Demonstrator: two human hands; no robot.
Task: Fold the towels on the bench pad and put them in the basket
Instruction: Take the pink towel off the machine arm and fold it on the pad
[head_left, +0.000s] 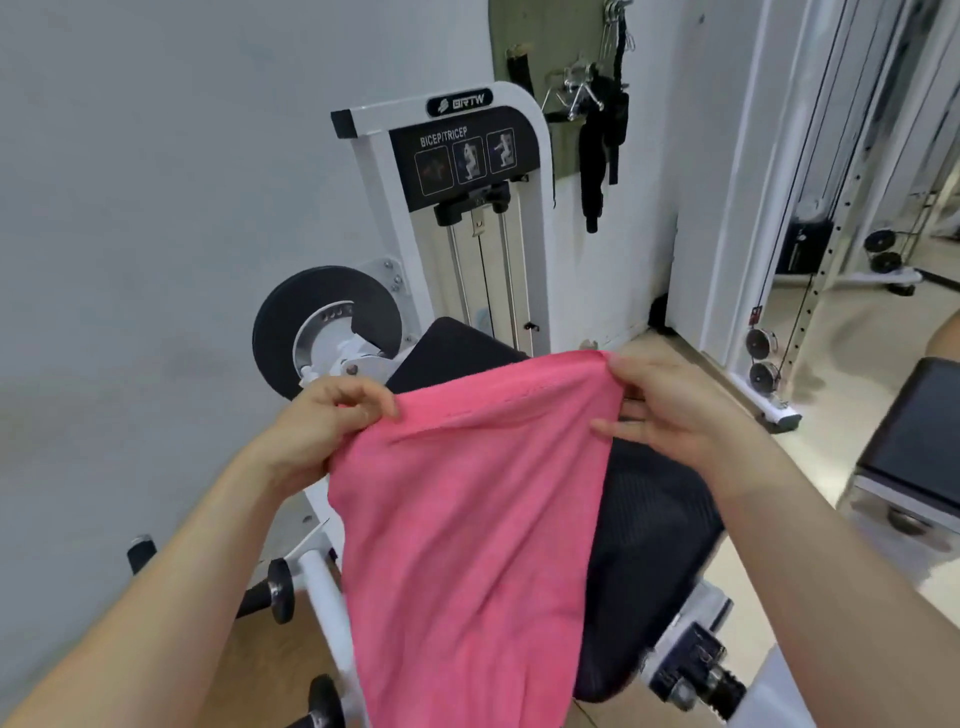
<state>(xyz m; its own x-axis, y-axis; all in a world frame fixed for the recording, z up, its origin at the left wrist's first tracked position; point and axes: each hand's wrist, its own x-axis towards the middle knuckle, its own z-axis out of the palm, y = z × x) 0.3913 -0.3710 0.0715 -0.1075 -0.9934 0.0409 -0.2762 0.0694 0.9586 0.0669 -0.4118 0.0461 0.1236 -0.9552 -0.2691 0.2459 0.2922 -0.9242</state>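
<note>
A pink towel (467, 530) hangs in the air in front of me, held by its top edge. My left hand (324, 423) pinches the towel's upper left corner between thumb and fingers. At the upper right corner my right hand (670, 410) grips the edge, fingers partly tucked behind the cloth. The towel drapes down over the black seat pad (654, 545) of the machine and hides most of it. No basket is in view.
A white biceps/triceps machine (467, 156) with a weight stack stands straight ahead by the wall. A black round cam (322, 322) sits at its left. Black dumbbell-like handles (275, 592) lie low left. Another padded bench (914, 441) is at the right, with a cable rack (779, 260) behind.
</note>
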